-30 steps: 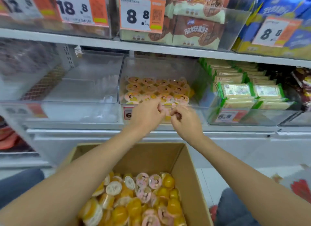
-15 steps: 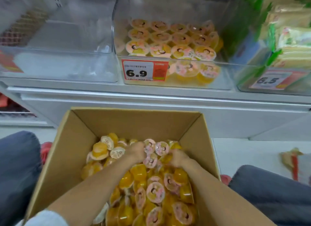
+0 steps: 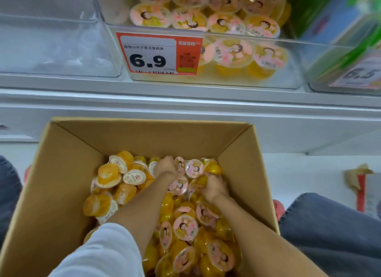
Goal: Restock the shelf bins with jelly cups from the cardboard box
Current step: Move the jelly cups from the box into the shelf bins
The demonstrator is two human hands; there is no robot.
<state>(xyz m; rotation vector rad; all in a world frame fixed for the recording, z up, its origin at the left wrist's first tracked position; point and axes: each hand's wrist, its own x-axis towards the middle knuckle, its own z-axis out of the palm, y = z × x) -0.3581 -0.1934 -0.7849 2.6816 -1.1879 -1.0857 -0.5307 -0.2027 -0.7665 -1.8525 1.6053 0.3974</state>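
Observation:
An open cardboard box [image 3: 61,173] sits in front of me, heaped with yellow jelly cups [image 3: 185,227] with pink cartoon lids. Both my hands are down in the heap near the box's far wall. My left hand [image 3: 166,167] has its fingers curled into the cups at the middle. My right hand [image 3: 214,187] curls round a yellow jelly cup [image 3: 203,179] just to the right. Above, a clear shelf bin [image 3: 292,70] with a 6.9 price tag [image 3: 157,54] holds several rows of the same cups.
An empty-looking clear bin [image 3: 57,49] stands left of the jelly bin. A bin with green packets and a 6.5 tag [image 3: 358,74] is at the right. My knees in blue jeans [image 3: 329,225] flank the box. A scrap of torn packaging [image 3: 359,179] lies on the white floor.
My hands came down from the shelf bin into the box a second ago. Since half a second ago they have dug in among the cups, and the view has tilted lower.

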